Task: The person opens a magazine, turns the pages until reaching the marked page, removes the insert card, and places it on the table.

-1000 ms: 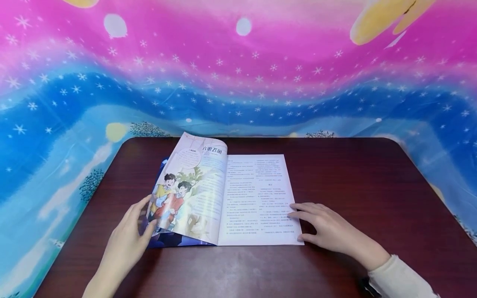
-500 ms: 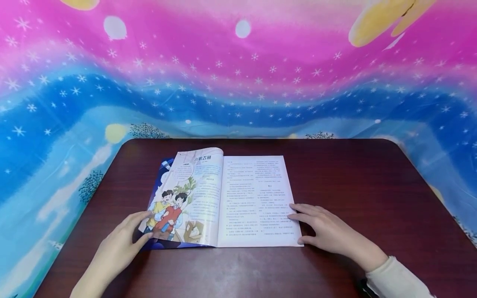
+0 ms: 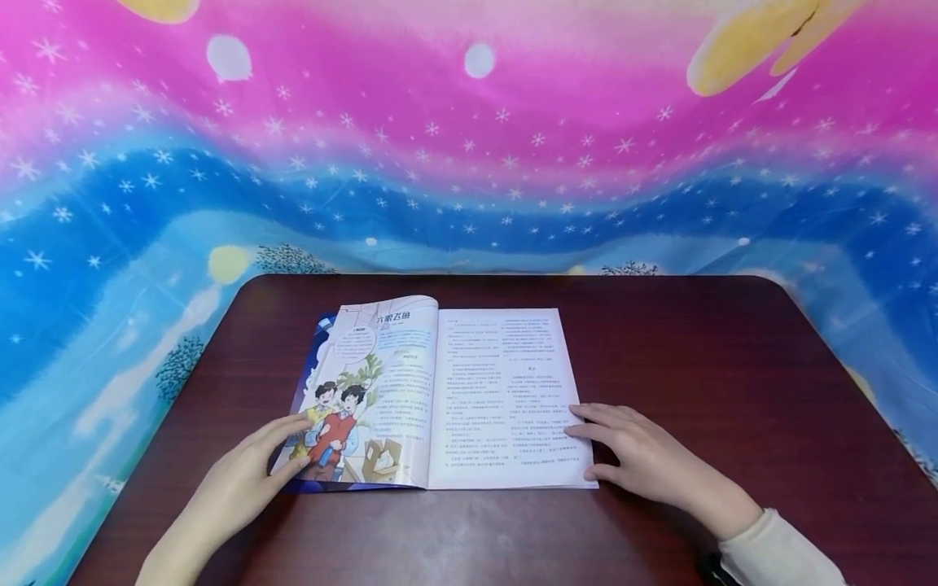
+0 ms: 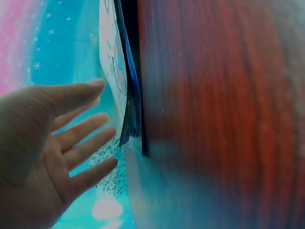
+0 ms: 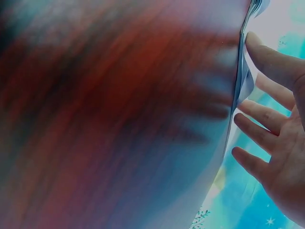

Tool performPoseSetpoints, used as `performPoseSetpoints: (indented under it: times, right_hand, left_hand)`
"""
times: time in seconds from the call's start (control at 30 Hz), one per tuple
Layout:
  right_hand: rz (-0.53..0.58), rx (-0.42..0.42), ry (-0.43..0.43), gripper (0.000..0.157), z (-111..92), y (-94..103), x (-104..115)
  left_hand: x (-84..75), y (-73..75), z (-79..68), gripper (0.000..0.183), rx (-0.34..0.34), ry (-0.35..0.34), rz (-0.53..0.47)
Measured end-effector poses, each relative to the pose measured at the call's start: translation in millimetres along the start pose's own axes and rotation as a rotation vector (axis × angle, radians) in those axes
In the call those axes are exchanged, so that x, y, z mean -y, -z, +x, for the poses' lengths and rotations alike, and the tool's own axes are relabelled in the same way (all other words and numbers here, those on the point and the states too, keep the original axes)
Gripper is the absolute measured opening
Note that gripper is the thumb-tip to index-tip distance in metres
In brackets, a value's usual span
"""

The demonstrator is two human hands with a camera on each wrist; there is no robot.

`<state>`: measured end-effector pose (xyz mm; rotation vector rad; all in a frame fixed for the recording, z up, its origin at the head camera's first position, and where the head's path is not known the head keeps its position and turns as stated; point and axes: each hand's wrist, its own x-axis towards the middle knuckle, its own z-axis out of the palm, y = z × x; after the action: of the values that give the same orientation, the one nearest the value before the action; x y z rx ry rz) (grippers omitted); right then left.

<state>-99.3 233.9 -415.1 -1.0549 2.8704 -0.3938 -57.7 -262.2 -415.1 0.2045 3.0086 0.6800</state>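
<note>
A magazine (image 3: 506,391) lies open on the dark red-brown table (image 3: 703,358). Its left page (image 3: 388,423) carries a drawing of two dark-haired figures; the right page is covered in print. My left hand (image 3: 242,468) is at the lower left edge of that picture page. In the left wrist view, the fingers of this hand (image 4: 52,143) are spread and fairly straight, with a small gap to the pages. My right hand (image 3: 645,452) rests its fingertips on the lower right edge of the printed page. Its fingers (image 5: 257,131) are extended and apart in the right wrist view.
A dark blue cover (image 3: 322,325) sticks out beneath the left page. Behind the table hangs a pink and blue cloth (image 3: 469,163) with snowflakes. The table's front stretches below the magazine.
The left page, raised and curved a second ago, has come down flatter to the left. My left hand first lowered with it, then shifted slightly right. The right hand has stayed in place.
</note>
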Motion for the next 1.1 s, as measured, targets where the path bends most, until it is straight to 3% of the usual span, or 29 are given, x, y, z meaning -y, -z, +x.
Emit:
performPoseSetpoints:
  times: [0.13, 0.43, 0.83, 1.1]
  right_hand:
    - [0.007, -0.002, -0.005, 0.050, 1, 1.2, 1]
    - [0.011, -0.061, 0.022, 0.043, 5, 5.6, 0]
    - [0.031, -0.148, 0.058, 0.042, 14, 18.0, 0]
    - [0.043, -0.192, 0.075, 0.039, 21, 27.8, 2]
  left_hand:
    - [-2.0, -3.4, 4.7, 0.045, 0.010, -0.070, -0.045]
    - [-2.3, -8.9, 9.7, 0.051, 0.004, -0.153, 0.015]
    - [-2.1, -8.2, 11.1, 0.051, 0.075, -0.104, 0.029]
    - [-1.7, -8.2, 12.8, 0.051, 0.060, -0.125, 0.020]
